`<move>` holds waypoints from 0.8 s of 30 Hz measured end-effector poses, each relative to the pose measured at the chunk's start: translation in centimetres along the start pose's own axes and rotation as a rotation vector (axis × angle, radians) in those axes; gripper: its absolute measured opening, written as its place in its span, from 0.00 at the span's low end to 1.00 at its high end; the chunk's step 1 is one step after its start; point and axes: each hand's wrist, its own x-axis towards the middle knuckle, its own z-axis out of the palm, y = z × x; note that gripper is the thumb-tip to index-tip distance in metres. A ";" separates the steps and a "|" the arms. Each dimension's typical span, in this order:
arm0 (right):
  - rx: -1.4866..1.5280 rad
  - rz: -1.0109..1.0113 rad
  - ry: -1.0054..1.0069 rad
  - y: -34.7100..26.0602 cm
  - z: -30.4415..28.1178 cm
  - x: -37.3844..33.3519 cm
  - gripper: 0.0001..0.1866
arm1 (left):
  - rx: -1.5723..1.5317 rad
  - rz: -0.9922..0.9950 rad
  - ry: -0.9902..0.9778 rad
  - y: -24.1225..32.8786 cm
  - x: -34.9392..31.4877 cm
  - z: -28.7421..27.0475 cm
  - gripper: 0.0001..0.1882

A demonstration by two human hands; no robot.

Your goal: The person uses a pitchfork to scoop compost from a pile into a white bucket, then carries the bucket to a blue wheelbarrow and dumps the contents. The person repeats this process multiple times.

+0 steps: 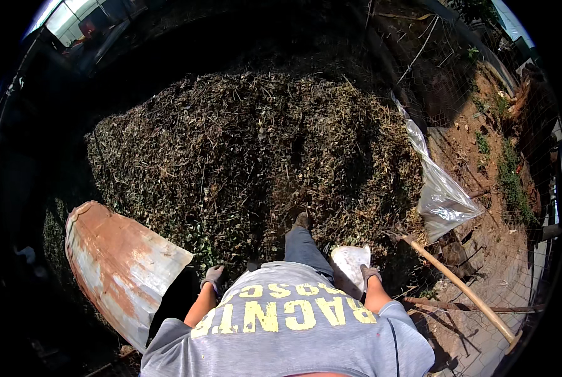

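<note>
My gloved left hand [214, 276] hangs low beside my grey shirt [281, 314], over the near edge of a pile of dry leaves and twigs [249, 151]. Its fingers are partly hidden, so whether it holds anything is unclear. On the other side, my gloved right hand [370, 273] is closed on the rim of a pale, dirty white scoop-like piece [350, 262], which hangs beside my leg. Its lower part is hidden by my body. My booted foot [303, 220] stands on the leaves.
A rusty, curved metal sheet [121, 261] stands at the left. To the right are clear plastic sheeting [444, 201], a long wooden tool handle [463, 286] leaning on a bar [475, 306], and wire mesh over bare soil [482, 157]. Deep shade covers the far side.
</note>
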 end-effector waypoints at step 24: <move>0.056 -0.226 0.182 -49.4 -43.1 14.0 0.39 | 0.222 -0.023 -0.114 57.5 38.9 -3.6 0.25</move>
